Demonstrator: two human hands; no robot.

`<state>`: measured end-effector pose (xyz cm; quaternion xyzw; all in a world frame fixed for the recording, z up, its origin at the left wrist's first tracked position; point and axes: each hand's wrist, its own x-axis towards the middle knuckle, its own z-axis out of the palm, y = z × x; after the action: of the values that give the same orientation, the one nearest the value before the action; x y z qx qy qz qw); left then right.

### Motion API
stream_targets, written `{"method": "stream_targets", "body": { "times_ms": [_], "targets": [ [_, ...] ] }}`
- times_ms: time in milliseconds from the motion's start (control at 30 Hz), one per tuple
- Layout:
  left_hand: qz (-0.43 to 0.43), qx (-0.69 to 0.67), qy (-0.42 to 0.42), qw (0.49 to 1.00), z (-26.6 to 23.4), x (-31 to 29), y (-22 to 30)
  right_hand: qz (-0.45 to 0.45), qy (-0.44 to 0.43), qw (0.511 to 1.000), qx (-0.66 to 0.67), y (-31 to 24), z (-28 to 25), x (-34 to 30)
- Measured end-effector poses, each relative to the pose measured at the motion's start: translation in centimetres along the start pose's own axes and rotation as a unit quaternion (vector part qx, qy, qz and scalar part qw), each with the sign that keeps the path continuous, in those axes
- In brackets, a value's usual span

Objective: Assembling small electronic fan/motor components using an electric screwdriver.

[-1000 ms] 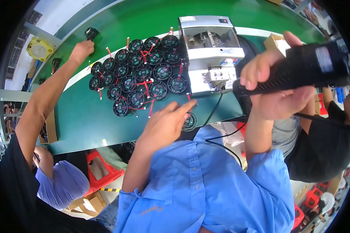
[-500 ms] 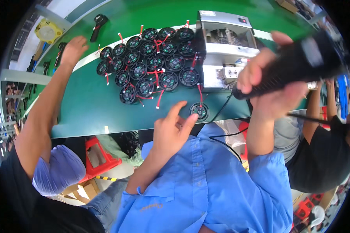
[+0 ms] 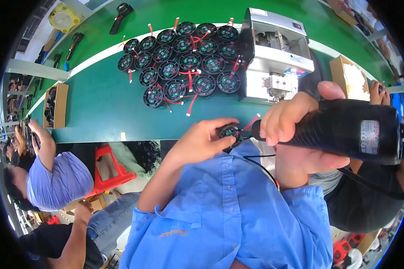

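My left hand [image 3: 196, 142] grips a small round black part [image 3: 232, 131] between thumb and fingers, at the near edge of the green bench. A green circuit board shows in its face, and a red wire [image 3: 252, 122] sticks out to its right. Wrapped in my right hand [image 3: 289, 123] is a black corded handheld tool [image 3: 345, 130], thick and ribbed, with a label on its wide end. Its narrow end points left, close to the round part; whether they touch I cannot tell. Several similar round parts [image 3: 175, 90] with red wires lie grouped on the bench.
A silver and white machine [image 3: 278, 62] stands behind my right hand. Cardboard boxes sit at the right [image 3: 340, 74] and far left [image 3: 60, 107]. Black handheld devices [image 3: 121, 18] lie on the green surface farther back. Co-workers [image 3: 60, 179] sit on both sides.
My left hand has picked up the single round part from the bench edge. My right hand has lowered the tool toward it. A co-worker's arm has withdrawn from the bench at left.
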<state>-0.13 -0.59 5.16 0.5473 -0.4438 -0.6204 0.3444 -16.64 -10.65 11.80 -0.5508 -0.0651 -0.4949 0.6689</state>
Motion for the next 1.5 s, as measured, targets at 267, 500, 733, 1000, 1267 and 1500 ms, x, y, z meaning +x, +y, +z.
{"method": "stream_targets", "body": {
  "times_ms": [267,500,733,1000,1267,1500],
  "targets": [
    [-0.049,0.136,0.002,0.99,-2.0,1.1,2.3,-0.022,-0.011,1.0,-0.005,1.5,-0.3,0.6],
    [-0.048,-0.107,-0.052,0.992,-2.1,1.9,0.2,-0.035,-0.02,0.999,-0.03,2.9,0.0,0.7],
    [-0.067,-0.131,-0.075,0.986,-1.3,2.8,0.4,-0.024,0.028,0.998,-0.056,2.7,0.5,0.9],
    [-0.074,-0.131,-0.07,0.986,-1.4,2.8,0.7,-0.029,0.033,0.997,-0.063,3.0,0.4,1.0],
    [-0.062,-0.139,-0.069,0.986,-1.4,3.0,0.4,-0.026,0.023,0.996,-0.077,3.1,0.4,1.0],
    [-0.059,-0.138,-0.065,0.986,-1.3,3.0,0.3,-0.014,0.02,0.997,-0.068,3.2,0.1,1.0]
  ]
}}
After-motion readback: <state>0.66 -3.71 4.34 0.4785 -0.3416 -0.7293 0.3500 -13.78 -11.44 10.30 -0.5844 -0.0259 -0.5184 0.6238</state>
